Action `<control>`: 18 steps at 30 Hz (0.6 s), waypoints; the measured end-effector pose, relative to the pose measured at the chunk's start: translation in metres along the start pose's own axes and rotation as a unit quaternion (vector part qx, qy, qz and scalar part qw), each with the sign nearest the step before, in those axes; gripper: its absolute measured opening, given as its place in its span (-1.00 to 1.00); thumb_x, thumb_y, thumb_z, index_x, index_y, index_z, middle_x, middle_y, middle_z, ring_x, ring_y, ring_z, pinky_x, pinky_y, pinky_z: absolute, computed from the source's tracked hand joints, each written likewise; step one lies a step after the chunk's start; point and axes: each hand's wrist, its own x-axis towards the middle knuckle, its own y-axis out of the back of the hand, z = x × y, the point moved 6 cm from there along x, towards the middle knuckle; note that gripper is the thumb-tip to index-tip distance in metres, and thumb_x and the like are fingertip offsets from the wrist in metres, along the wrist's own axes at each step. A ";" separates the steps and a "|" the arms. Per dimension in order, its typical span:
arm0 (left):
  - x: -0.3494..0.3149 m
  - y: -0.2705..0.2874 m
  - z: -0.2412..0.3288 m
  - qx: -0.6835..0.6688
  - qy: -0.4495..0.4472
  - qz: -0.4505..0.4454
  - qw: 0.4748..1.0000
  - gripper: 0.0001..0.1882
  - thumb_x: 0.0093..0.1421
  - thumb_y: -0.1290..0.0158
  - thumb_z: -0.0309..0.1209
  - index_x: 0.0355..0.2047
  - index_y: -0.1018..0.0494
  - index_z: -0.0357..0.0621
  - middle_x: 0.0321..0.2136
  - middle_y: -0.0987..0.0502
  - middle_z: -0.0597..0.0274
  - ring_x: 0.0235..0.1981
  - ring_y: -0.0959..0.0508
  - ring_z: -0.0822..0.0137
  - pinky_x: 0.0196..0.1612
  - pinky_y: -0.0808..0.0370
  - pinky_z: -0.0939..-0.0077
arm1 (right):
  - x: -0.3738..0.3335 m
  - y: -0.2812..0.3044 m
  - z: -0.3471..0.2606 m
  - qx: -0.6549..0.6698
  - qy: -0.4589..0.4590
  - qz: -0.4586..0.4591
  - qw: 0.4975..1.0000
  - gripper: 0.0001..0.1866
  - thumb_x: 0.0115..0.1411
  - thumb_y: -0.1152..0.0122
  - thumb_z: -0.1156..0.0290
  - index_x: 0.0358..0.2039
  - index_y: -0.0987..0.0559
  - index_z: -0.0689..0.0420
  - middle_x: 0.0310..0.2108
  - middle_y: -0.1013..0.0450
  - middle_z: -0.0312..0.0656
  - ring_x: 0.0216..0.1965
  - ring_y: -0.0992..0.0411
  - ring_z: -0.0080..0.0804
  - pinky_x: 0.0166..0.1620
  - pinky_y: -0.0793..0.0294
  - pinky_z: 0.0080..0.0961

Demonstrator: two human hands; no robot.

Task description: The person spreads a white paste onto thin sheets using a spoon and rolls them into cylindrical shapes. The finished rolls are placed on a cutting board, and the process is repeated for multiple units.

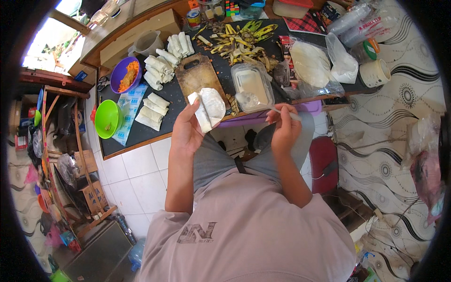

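My left hand [186, 128] holds up a thin white spring roll wrapper [214, 106], partly folded over, just off the table's near edge. What lies inside the fold is hidden. In my right hand [284, 128] is a pale spoon [247, 100], gripped by its handle. The spoon's bowl is over the near side of a clear plastic container [269, 83] with whitish paste in it. Behind the wrapper lies a worn wooden cutting board [199, 74]. White rolled wrappers sit in several piles to its left, among them a near pile [152, 111].
Left on the dark table are a purple bowl [132, 66] with orange filling, a green bowl [107, 120] and scissors [102, 84]. Banana peels [244, 43] are heaped at the back. Flat wrappers [310, 63] lie on plastic at right, near a white tub [374, 74].
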 end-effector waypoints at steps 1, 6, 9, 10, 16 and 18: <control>0.000 0.002 0.002 0.030 -0.015 0.023 0.999 -0.62 0.31 0.15 -0.34 0.06 -0.25 -0.31 -0.04 -0.47 0.01 -0.08 -0.55 0.19 -0.15 -0.60 0.21 | 0.005 0.002 0.005 -0.035 -0.007 0.013 0.999 -0.77 0.32 0.06 0.36 -0.33 -0.47 0.27 -0.54 -0.48 -0.17 -0.56 -0.39 -0.53 -0.48 -0.34 -0.61; 0.004 0.002 -0.003 0.018 0.008 -0.009 1.000 -0.59 0.31 0.16 -0.31 0.08 -0.25 -0.29 -0.04 -0.47 0.03 -0.07 -0.54 0.16 -0.12 -0.57 0.22 | 0.020 0.018 0.038 -0.097 -0.026 0.021 0.995 -0.80 0.31 0.01 0.38 -0.27 -0.50 0.26 -0.52 -0.49 -0.24 -0.55 -0.39 -0.61 -0.47 -0.34 -0.65; 0.004 0.004 -0.005 0.021 -0.001 -0.011 1.000 -0.58 0.30 0.16 -0.29 0.09 -0.24 -0.27 -0.05 -0.48 0.04 -0.09 -0.55 0.14 -0.15 -0.58 0.22 | 0.015 0.026 0.052 -0.151 -0.048 0.011 0.987 -0.81 0.29 -0.02 0.40 -0.21 -0.50 0.25 -0.49 -0.49 -0.24 -0.54 -0.40 -0.60 -0.45 -0.35 -0.64; 0.005 0.006 -0.005 0.029 -0.008 -0.009 0.999 -0.58 0.30 0.16 -0.29 0.09 -0.24 -0.27 -0.06 -0.48 0.05 -0.10 -0.56 0.14 -0.16 -0.59 0.22 | 0.014 0.030 0.054 -0.168 -0.052 0.006 0.984 -0.80 0.28 -0.04 0.40 -0.18 -0.49 0.25 -0.47 -0.48 -0.24 -0.52 -0.40 -0.60 -0.45 -0.36 -0.63; 0.000 -0.006 -0.003 0.055 0.009 -0.015 0.998 -0.59 0.29 0.15 -0.29 0.07 -0.26 -0.26 -0.14 -0.52 0.07 -0.23 -0.60 0.21 -0.38 -0.63 0.28 | 0.004 0.043 0.036 -0.445 0.120 0.015 0.887 -0.65 0.21 -0.10 0.40 -0.03 -0.40 0.29 -0.42 -0.44 -0.20 -0.48 -0.39 -0.52 -0.44 -0.35 -0.57; 0.001 -0.008 -0.005 0.035 0.011 -0.016 0.999 -0.60 0.29 0.14 -0.29 0.07 -0.27 -0.23 -0.18 -0.53 0.10 -0.28 -0.61 0.25 -0.42 -0.63 0.31 | -0.002 0.029 0.003 -0.523 0.189 0.027 0.831 -0.63 0.20 -0.10 0.41 -0.02 -0.39 0.30 -0.43 -0.41 -0.19 -0.49 -0.36 -0.50 -0.45 -0.33 -0.57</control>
